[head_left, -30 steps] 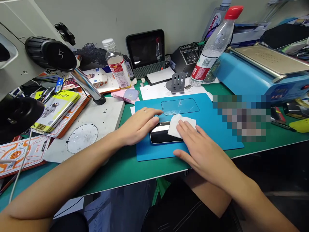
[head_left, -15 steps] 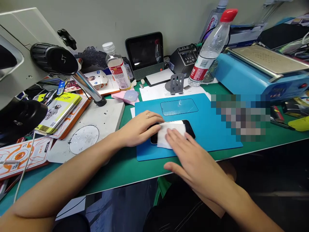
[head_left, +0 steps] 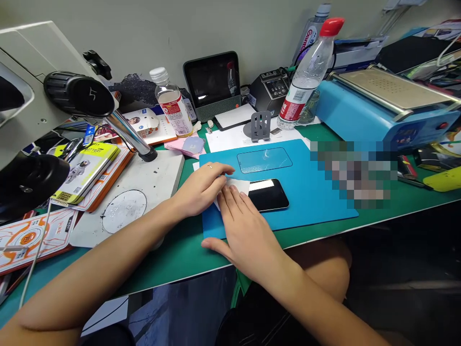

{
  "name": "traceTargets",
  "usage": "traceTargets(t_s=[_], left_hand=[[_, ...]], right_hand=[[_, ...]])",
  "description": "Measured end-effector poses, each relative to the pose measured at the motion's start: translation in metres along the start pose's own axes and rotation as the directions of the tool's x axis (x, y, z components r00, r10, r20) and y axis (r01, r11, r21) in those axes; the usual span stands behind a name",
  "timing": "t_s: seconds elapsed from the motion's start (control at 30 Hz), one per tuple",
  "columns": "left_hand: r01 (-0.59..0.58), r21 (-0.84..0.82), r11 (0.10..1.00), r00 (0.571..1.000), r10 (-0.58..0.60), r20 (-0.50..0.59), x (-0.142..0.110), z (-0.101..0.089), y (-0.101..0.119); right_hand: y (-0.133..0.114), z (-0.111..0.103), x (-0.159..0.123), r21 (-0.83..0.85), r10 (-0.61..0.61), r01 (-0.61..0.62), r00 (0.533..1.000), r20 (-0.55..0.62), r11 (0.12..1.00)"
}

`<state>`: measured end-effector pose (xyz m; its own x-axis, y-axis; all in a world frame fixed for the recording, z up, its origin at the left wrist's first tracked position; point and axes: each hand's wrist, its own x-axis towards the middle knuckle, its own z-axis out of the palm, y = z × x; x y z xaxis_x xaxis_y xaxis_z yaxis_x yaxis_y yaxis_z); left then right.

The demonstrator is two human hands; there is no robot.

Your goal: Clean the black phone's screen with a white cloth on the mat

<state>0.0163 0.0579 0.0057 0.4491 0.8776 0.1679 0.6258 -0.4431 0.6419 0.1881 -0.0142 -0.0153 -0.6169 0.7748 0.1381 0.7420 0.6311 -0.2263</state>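
A black smartphone [head_left: 272, 197] lies screen up on the blue mat [head_left: 317, 197], its left end hidden by my hands and a white wipe. My left hand [head_left: 201, 187] is closed around that left end, with fingers bent and a ring on one. Flat on the white wipe [head_left: 240, 184], my right hand [head_left: 248, 230] presses it against the left part of the screen, fingers stretched and thumb apart. Behind the phone rests a clear glass screen protector [head_left: 264, 160] with a dark border.
Farther back stand a grey phone stand [head_left: 260, 126], a red-capped bottle [head_left: 300, 81], a white-capped bottle [head_left: 175, 105] and a smart display [head_left: 212, 79]. At right sits a blue machine [head_left: 374, 115]; at left, a microscope stand [head_left: 124, 129] and boxes [head_left: 84, 168].
My right hand has slid left along the phone with the wipe, uncovering the right part of the screen. My left hand has stayed at the left end. The view has shifted slightly.
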Motion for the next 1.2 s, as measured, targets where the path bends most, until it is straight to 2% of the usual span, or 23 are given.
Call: traceTargets(t_s=[0.13, 0.23, 0.37, 0.5, 0.7, 0.83, 0.97, 1.1, 1.2], left_hand=[[-0.046, 0.018, 0.999, 0.999, 0.045, 0.013, 0.001, 0.000, -0.002], [-0.037, 0.054, 0.998, 0.999, 0.036, 0.027, 0.002, 0.000, -0.001], [-0.030, 0.080, 0.996, 0.998, 0.025, 0.057, 0.001, -0.001, 0.001], [-0.009, 0.075, 0.997, 0.998, 0.005, 0.059, 0.001, -0.001, 0.000], [-0.011, 0.067, 0.998, 0.998, 0.007, 0.056, 0.002, -0.001, 0.002], [-0.009, 0.070, 0.998, 0.998, 0.004, 0.061, 0.003, 0.000, 0.005], [-0.009, 0.058, 0.998, 0.998, 0.005, 0.065, 0.002, 0.000, 0.004], [-0.005, 0.064, 0.998, 0.998, 0.001, 0.059, 0.002, 0.000, 0.004], [-0.011, 0.059, 0.998, 0.998, 0.008, 0.064, 0.003, 0.001, 0.005]], right_hand=[[0.020, -0.009, -0.031, -0.034, -0.142, 0.142, 0.990, -0.005, 0.989], [0.041, -0.016, -0.052, -0.122, -0.193, 0.187, 0.980, -0.039, 0.975], [0.066, -0.025, -0.067, -0.230, -0.139, 0.114, 0.985, -0.099, 0.967], [0.078, -0.032, -0.075, -0.253, -0.103, 0.067, 0.986, -0.133, 0.965], [0.080, -0.029, -0.073, -0.240, -0.060, 0.015, 0.982, -0.179, 0.971], [0.084, -0.022, -0.051, -0.288, -0.047, -0.009, 0.981, -0.189, 0.958], [0.085, -0.020, -0.034, -0.269, 0.024, -0.064, 0.988, -0.149, 0.961], [0.072, -0.017, -0.038, -0.244, 0.072, -0.109, 0.985, -0.156, 0.964], [0.050, -0.013, -0.038, -0.254, 0.061, -0.103, 0.983, -0.170, 0.962]])
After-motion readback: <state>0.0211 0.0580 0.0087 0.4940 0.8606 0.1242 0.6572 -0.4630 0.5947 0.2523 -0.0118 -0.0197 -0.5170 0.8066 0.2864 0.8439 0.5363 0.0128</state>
